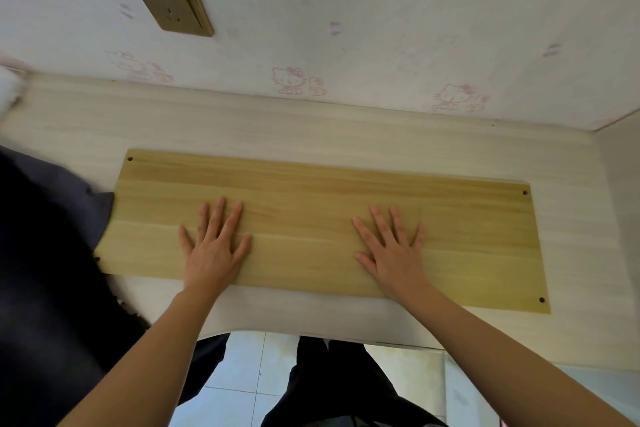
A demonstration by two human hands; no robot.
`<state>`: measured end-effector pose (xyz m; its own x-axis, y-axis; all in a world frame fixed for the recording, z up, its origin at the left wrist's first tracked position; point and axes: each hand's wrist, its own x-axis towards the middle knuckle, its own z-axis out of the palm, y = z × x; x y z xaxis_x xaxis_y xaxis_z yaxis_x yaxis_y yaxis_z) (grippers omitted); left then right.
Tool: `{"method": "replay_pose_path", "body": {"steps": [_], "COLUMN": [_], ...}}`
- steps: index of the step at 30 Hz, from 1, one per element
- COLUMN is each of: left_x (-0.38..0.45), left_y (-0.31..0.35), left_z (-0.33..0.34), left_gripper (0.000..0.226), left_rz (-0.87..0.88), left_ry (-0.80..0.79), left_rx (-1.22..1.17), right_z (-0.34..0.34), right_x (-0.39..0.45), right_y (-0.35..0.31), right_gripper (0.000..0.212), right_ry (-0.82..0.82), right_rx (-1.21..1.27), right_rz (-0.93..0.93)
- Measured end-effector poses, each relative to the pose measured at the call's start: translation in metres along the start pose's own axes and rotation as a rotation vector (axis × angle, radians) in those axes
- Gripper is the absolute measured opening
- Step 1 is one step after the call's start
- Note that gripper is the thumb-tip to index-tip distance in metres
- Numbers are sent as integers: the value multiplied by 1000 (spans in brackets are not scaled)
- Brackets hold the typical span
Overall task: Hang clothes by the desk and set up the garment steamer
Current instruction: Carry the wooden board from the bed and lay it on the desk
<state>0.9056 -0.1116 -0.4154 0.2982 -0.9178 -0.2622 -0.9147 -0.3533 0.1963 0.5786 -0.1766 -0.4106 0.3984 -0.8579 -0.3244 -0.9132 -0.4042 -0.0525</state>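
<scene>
Both flat hands, left (pixel 213 246) and right (pixel 393 250), on wooden board (pixel 322 204), dark clothes (pixel 52 253) beside.

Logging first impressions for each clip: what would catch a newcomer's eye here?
The long wooden board lying flat on the pale desk, with the left hand and right hand spread flat on it. Dark clothes hang over the desk's left edge. A gold wall socket sits on the wall at upper left.
</scene>
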Motion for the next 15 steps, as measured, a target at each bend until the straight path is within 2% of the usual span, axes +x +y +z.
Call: {"method": "replay_pose_path", "body": {"steps": [15], "left_x": [33], "left_y": [-9], "left_z": [-8], "left_gripper": [66], "left_rz": [-2], "left_ry": [27], "left_rx": [-10], "right_z": [-12], "right_x": [35], "right_y": [-6], "right_gripper": [70], "right_ry": [35], "right_rx": [-55], "right_rz": [20]}}
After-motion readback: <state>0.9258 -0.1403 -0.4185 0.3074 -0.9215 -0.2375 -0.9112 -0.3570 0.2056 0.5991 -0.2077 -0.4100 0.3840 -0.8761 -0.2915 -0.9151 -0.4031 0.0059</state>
